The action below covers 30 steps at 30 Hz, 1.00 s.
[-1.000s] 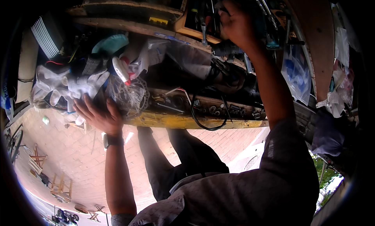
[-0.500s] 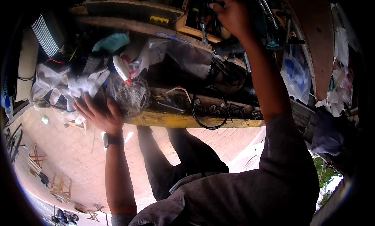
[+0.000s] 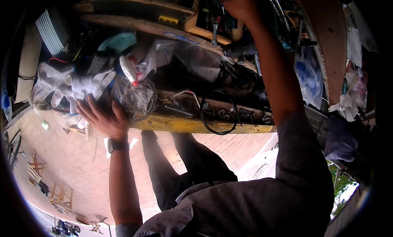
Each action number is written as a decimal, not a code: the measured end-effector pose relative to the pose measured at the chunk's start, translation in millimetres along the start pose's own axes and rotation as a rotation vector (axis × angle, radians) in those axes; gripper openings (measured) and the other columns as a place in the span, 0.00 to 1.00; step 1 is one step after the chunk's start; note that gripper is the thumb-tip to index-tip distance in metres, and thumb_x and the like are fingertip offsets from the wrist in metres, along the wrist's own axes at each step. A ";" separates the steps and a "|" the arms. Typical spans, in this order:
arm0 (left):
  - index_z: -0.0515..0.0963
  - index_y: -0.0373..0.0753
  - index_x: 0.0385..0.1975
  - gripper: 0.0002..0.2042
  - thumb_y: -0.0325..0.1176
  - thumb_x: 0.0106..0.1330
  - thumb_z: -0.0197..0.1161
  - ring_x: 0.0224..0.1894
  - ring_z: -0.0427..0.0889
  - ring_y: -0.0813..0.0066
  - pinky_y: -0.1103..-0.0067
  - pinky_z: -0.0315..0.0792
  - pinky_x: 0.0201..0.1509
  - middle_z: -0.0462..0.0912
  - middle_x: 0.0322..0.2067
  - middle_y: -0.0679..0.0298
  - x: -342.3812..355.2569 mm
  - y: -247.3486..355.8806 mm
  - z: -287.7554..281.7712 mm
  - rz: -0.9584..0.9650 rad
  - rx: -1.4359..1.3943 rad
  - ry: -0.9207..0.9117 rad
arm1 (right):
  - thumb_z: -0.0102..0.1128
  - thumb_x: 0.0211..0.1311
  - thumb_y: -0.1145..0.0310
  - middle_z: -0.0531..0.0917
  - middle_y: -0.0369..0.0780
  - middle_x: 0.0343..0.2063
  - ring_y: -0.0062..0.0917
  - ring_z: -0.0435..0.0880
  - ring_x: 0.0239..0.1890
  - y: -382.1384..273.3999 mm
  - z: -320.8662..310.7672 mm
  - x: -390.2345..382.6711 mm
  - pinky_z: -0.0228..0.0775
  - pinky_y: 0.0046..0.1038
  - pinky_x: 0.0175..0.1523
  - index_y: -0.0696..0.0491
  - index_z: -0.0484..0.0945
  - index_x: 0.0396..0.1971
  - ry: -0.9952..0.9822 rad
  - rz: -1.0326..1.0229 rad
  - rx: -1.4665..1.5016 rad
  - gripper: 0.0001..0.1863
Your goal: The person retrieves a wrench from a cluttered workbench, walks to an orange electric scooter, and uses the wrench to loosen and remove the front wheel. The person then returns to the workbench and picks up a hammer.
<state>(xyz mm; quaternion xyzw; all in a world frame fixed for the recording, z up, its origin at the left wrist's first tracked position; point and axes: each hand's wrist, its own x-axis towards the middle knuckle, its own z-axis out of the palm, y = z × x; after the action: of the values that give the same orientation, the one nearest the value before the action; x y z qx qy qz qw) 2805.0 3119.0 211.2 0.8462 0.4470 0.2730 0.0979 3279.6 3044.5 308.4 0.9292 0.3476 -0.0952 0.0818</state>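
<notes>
My left hand (image 3: 104, 119) rests with its fingers spread at the front edge of the cluttered bench. Its fingertips touch or lie just in front of a pair of white-grey work gloves (image 3: 84, 86). Beside it sits a toothed metal disc in clear plastic wrap (image 3: 137, 98). My right hand (image 3: 240, 8) reaches far over the bench to a wooden tool box (image 3: 190, 26) at the top. Its fingers look curled, partly cut off by the dark upper rim, and what they hold cannot be made out. A socket wrench (image 3: 214, 34) stands among several dark tools there.
A white and red plastic tool (image 3: 129, 71) lies beside clear plastic bags (image 3: 198, 63). A black cable loop (image 3: 219, 132) hangs over the yellow bench edge (image 3: 176, 125), near loose nuts and bolts (image 3: 225, 113). More bags (image 3: 309, 79) hang at the right. Wooden stools (image 3: 61, 196) stand behind.
My right hand has shifted slightly up and away, deeper over the tool box, uncovering more of its tools. My left hand stays at the bench edge by the gloves.
</notes>
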 end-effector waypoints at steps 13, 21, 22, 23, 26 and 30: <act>0.64 0.35 0.68 0.35 0.54 0.68 0.55 0.73 0.50 0.33 0.45 0.48 0.72 0.57 0.70 0.40 -1.3 -3.7 -0.5 0.008 -0.005 0.024 | 0.51 0.66 0.72 0.70 0.47 0.26 0.35 0.64 0.23 -27.7 -22.2 20.0 0.63 0.47 0.36 0.55 0.74 0.35 -0.196 -0.194 -0.280 0.04; 0.63 0.35 0.68 0.35 0.54 0.68 0.55 0.73 0.49 0.34 0.45 0.48 0.72 0.56 0.70 0.40 -3.0 -5.9 -2.3 -0.016 0.008 0.004 | 0.55 0.60 0.82 0.78 0.50 0.36 0.37 0.79 0.37 -22.0 -19.3 6.5 0.72 0.41 0.41 0.59 0.76 0.49 -0.086 0.002 0.343 0.16; 0.63 0.35 0.68 0.35 0.55 0.68 0.55 0.73 0.49 0.34 0.45 0.48 0.72 0.56 0.70 0.40 -2.1 -4.6 -2.4 -0.015 0.003 0.000 | 0.55 0.60 0.83 0.79 0.51 0.37 0.38 0.80 0.39 -14.0 -17.0 3.2 0.73 0.39 0.42 0.58 0.76 0.51 -0.073 0.052 0.457 0.18; 0.63 0.35 0.68 0.35 0.55 0.68 0.55 0.73 0.49 0.34 0.45 0.48 0.72 0.56 0.70 0.40 -1.7 -3.5 -1.5 -0.011 0.001 0.000 | 0.54 0.60 0.83 0.80 0.50 0.38 0.37 0.80 0.40 -1.5 -7.8 1.7 0.73 0.38 0.43 0.58 0.77 0.51 -0.006 0.092 0.650 0.18; 0.63 0.35 0.68 0.35 0.55 0.68 0.54 0.73 0.50 0.33 0.45 0.48 0.72 0.56 0.70 0.40 -1.4 -3.2 0.7 -0.005 0.007 0.000 | 0.53 0.61 0.83 0.82 0.48 0.37 0.36 0.81 0.39 9.2 2.0 -4.8 0.73 0.36 0.44 0.57 0.79 0.51 0.065 0.168 0.896 0.18; 0.63 0.34 0.67 0.35 0.55 0.68 0.54 0.72 0.50 0.32 0.44 0.48 0.71 0.56 0.70 0.39 -3.5 -7.3 -0.8 0.000 0.025 0.003 | 0.51 0.64 0.78 0.84 0.45 0.35 0.36 0.82 0.39 -19.7 -34.4 -31.8 0.73 0.36 0.44 0.56 0.82 0.48 -0.008 0.154 0.561 0.15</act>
<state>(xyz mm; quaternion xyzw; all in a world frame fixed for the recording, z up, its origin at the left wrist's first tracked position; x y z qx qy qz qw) 2797.8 3120.4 207.6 0.8468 0.4507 0.2688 0.0868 3247.1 3046.6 347.4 0.9387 0.2360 -0.1849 -0.1701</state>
